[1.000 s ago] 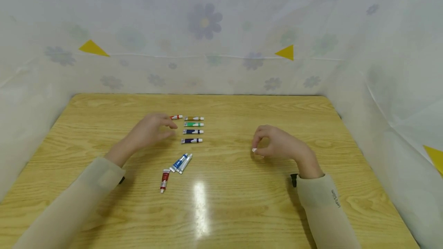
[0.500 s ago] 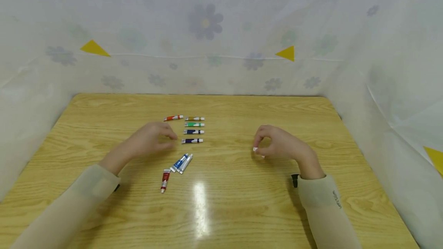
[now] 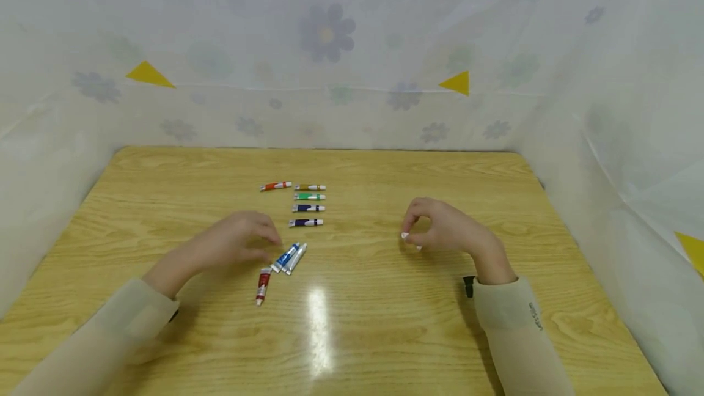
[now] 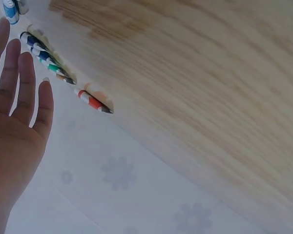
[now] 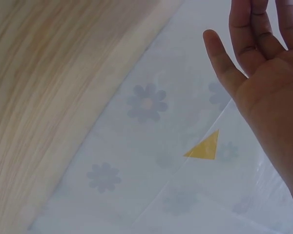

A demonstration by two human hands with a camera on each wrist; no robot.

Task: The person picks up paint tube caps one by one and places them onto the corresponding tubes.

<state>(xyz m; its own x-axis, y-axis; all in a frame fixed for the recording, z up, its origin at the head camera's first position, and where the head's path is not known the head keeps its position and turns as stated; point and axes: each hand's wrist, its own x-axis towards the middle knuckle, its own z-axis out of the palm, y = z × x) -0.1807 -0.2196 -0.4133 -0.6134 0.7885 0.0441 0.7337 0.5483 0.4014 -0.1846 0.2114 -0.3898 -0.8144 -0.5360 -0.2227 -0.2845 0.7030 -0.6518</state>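
1. The left hand (image 3: 236,243) has been drawn back toward the person over the last second, away from the orange-red paint tube (image 3: 275,186) it was beside, and is now held just left of a blue paint tube (image 3: 285,257). Its fingers (image 4: 19,78) are seen straight and spread in the left wrist view; nothing is gripped.
2. The orange-red paint tube is now left uncovered, well beyond the left fingertips, at the left end of the top row beside an ochre tube (image 3: 310,187).
3. Below the ochre tube, a green tube (image 3: 309,197) and two dark blue tubes (image 3: 307,215) are stacked in a neat column, which suggests the sorting is partly done and the loose tubes are being turned to next.
4. A pale silver tube (image 3: 295,258) lies touching the blue one, just right of the left fingertips; a dark red tube (image 3: 262,285) lies just nearer the person.
5. The right hand (image 3: 445,231) has stayed where it was. In the head view, a small white object (image 3: 405,237), possibly a cap, appears pinched at its curled fingertips; it cannot be identified.
6. No brand or tube label can be read; small lettering on the right sleeve cuff (image 3: 535,315) is too blurred.
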